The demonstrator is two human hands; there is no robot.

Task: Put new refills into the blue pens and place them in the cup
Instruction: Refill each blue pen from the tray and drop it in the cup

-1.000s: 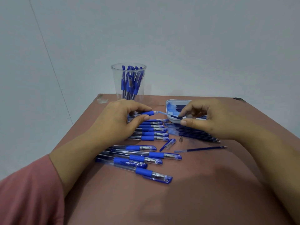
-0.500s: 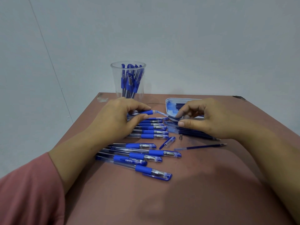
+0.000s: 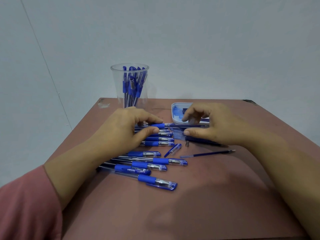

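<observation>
1. Standing at the far left of the table (image 3: 190, 213), a clear cup (image 3: 129, 101) holds finished pens (image 3: 131, 84).
2. A white tray (image 3: 175, 118) sits right of the cup, partly hidden by the right hand (image 3: 218, 125).
3. Stacked refills (image 3: 204, 142) lie under that hand. 1 loose refill (image 3: 207, 154), a cap (image 3: 173, 149) and a metal tip (image 3: 187, 143) lie nearer.
4. Capped pens (image 3: 161, 139) lie in rows by the left hand (image 3: 121, 134), and 5 more (image 3: 155, 181) fan out closer.
5. The left hand pinches a pen (image 3: 156, 125) by its blue grip between thumb and forefinger.
6. The right hand, fingers curled and thumb straight, grips a refill (image 3: 187, 126) that meets the pen's tip.
</observation>
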